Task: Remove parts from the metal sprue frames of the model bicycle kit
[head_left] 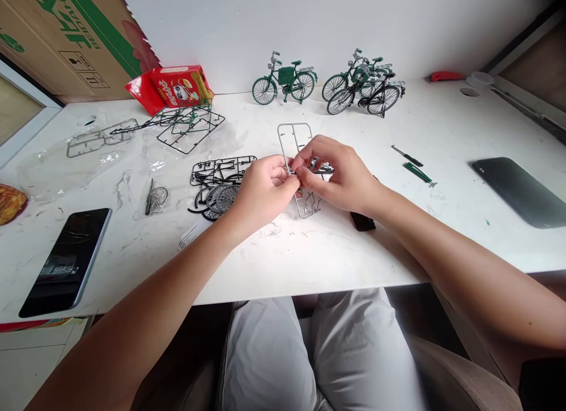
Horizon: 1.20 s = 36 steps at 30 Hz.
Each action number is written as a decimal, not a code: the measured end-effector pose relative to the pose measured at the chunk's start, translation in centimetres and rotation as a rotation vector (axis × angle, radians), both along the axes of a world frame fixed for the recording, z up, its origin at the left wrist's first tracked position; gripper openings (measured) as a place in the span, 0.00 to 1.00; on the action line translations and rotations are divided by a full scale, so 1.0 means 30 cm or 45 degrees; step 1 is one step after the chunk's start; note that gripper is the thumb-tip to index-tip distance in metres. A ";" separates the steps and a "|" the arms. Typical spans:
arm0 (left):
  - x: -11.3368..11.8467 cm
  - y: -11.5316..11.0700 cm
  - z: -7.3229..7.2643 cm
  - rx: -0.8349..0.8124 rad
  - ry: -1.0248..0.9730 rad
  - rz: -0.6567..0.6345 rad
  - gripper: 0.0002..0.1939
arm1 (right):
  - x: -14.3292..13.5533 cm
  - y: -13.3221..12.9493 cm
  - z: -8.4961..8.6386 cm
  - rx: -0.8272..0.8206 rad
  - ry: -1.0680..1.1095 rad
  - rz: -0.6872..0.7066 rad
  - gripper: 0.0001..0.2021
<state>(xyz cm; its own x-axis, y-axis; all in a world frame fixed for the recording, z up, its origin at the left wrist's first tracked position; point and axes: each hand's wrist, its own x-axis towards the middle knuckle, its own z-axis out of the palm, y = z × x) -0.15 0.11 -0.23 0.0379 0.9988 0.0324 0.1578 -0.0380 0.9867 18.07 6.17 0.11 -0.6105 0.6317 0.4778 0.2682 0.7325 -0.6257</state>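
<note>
Between my two hands, above the middle of the table, is a silver-grey plastic sprue frame (295, 125) with thin bent parts at its lower end. My left hand (270, 187) pinches the frame's left side between thumb and fingers. My right hand (333, 169) is closed at the same spot, thumb and fingertips pressed together on the frame's inner parts; the small piece there is mostly hidden. Just left of my left hand lies a black sprue (223, 163) with black model bicycle wheels (221, 197). Dark parts show partly behind my right hand.
Assembled model bicycles, a green one (285, 78) and a black one (367, 98) among them, stand at the back. Small tools (418, 172) and a dark flat device (522, 190) lie right. Left are a phone (66, 260), plastic bags (57, 169), leftover sprues (190, 128) and a red box (181, 86).
</note>
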 end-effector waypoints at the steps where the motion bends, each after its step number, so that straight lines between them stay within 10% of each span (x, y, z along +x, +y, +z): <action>1: 0.000 0.001 0.000 0.003 -0.003 -0.001 0.04 | -0.001 0.000 0.000 0.006 0.008 -0.004 0.04; 36: 0.001 0.008 0.010 0.030 -0.282 0.178 0.11 | -0.006 0.006 -0.024 0.255 0.236 -0.250 0.06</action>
